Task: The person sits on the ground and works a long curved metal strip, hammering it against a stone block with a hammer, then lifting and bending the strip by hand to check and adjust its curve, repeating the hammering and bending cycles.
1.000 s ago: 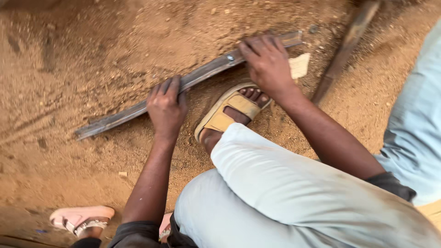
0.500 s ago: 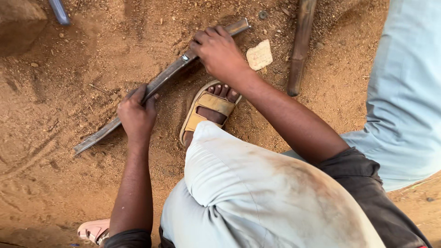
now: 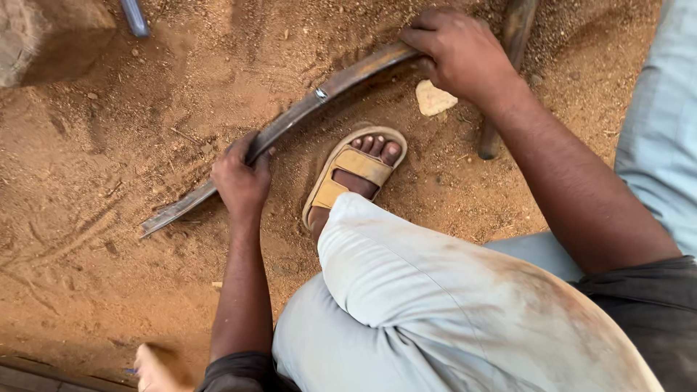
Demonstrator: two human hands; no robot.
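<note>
Hands, left hand (image 3: 242, 181) and right hand (image 3: 459, 51), clenched around a curved metal strip (image 3: 305, 112) beyond the sandalled foot (image 3: 353, 174), apparently steadying it on the sandy ground (image 3: 94, 203).

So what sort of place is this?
Probably an outdoor dirt yard or open-air workshop: bare sandy ground, both hands on a long curved metal strip lying in the dirt, and a sandal.

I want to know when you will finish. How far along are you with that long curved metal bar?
Done: the curved metal bar lies on the sandy ground, in front of the sandalled foot. In hand: the left hand holds its middle and the right hand its far end. Left: no cut or finished shape shows, so I cannot tell how much remains.
</note>
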